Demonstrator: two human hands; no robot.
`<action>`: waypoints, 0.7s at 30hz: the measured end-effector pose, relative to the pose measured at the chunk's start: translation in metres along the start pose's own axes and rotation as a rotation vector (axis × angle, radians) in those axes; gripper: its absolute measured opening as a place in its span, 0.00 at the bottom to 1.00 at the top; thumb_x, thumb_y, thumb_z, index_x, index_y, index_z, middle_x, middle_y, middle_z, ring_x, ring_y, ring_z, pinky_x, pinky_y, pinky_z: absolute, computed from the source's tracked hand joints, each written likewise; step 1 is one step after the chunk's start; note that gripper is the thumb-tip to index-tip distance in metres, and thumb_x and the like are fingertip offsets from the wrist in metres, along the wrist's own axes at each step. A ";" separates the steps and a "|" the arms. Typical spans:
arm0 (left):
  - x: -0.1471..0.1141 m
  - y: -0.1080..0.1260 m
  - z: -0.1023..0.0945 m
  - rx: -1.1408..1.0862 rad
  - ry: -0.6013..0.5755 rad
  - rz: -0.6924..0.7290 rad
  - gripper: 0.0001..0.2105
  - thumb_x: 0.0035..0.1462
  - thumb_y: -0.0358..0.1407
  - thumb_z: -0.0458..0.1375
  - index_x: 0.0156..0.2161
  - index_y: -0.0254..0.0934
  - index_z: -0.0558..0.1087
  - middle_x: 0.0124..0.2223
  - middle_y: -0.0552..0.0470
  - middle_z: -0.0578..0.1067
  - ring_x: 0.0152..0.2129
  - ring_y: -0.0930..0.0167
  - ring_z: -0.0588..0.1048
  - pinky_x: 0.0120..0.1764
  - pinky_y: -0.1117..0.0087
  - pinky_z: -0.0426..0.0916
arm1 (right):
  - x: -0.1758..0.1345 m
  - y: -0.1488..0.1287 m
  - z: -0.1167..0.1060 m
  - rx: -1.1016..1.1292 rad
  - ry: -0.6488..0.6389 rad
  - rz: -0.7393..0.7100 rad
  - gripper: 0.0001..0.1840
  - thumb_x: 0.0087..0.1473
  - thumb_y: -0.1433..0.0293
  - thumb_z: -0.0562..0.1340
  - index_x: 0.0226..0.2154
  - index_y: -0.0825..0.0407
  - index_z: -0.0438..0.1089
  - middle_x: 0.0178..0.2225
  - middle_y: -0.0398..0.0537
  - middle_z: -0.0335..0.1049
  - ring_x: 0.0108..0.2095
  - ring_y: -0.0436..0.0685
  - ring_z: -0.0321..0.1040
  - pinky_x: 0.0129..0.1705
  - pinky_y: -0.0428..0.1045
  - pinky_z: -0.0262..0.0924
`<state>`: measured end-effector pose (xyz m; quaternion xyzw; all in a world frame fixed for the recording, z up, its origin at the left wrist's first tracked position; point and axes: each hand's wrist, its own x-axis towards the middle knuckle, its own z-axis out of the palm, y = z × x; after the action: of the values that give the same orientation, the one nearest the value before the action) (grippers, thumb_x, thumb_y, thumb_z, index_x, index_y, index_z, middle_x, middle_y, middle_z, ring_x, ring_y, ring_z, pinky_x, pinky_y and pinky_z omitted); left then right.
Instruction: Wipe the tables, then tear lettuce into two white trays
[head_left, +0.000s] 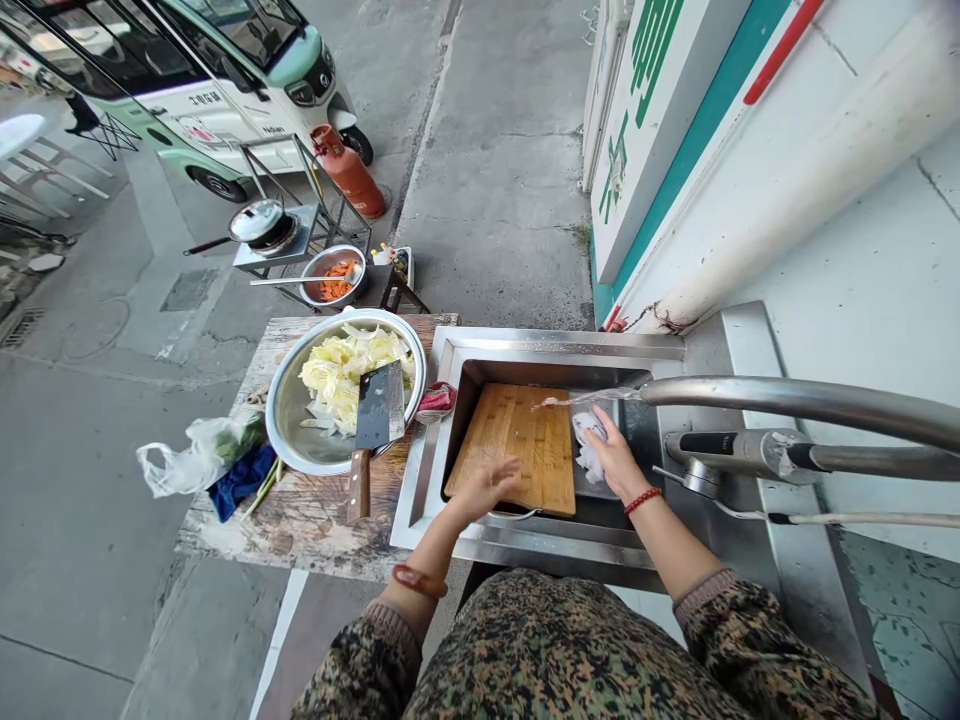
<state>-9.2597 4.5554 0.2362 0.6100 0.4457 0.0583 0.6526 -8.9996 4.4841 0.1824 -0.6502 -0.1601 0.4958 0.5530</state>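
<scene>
- Currently I have one view, from the head, looking down at a metal sink (559, 343) with a wooden cutting board (517, 430) inside it; whether the board lies flat or leans, I cannot tell.
- My right hand (619, 462) is closed around a crumpled white cloth (589, 447), just beside the board's right edge. My left hand (487, 487) is empty, fingers loosely spread at the board's near side; I cannot tell whether they touch the wood.
- Water (589, 398) runs from the faucet (795, 400) toward the board's far right corner.
- I judge the board stiff, fairly weighty and hard to damage, but slick wherever it is wet. A flat palm on its face could slide; I would trust opposite edges more, thumb above and fingers underneath. A thin metal handle (517, 516) shows at the near edge, though I cannot tell if it belongs to the board.
- I expect the cloth to be light, soft and limp, heavier once soaked. Bunched in the palm, it needs only a mild squeeze.
- On the table (322, 540) to my left, a cleaver (380, 410) lies across the rim of a bowl (274, 400) of chopped cabbage (341, 370), well apart from both hands.
</scene>
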 end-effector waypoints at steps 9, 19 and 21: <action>0.035 0.035 0.001 -0.590 0.267 -0.207 0.22 0.52 0.45 0.63 0.49 0.36 0.71 0.44 0.43 0.77 0.34 0.68 0.77 0.39 0.67 0.68 | 0.015 -0.095 0.065 -0.509 -0.164 -0.548 0.23 0.54 0.71 0.55 0.52 0.46 0.69 0.54 0.48 0.69 0.56 0.60 0.62 0.60 0.59 0.55; 0.057 0.063 0.038 -1.206 0.247 -0.079 0.17 0.56 0.49 0.55 0.45 0.40 0.72 0.43 0.46 0.76 0.43 0.61 0.76 0.46 0.57 0.70 | -0.087 -0.056 0.088 -0.625 -0.435 -0.730 0.22 0.58 0.60 0.58 0.55 0.43 0.66 0.63 0.49 0.57 0.64 0.65 0.52 0.64 0.64 0.47; 0.055 0.062 0.045 -1.194 0.309 0.014 0.16 0.56 0.44 0.56 0.48 0.41 0.71 0.46 0.46 0.76 0.46 0.61 0.75 0.49 0.57 0.69 | -0.083 -0.051 0.100 -0.597 -0.391 -0.776 0.23 0.60 0.59 0.55 0.57 0.45 0.65 0.65 0.50 0.52 0.66 0.66 0.45 0.65 0.66 0.41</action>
<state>-9.1683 4.5715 0.2543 0.1266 0.4215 0.3899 0.8089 -9.1022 4.4942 0.2767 -0.5677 -0.6234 0.2994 0.4467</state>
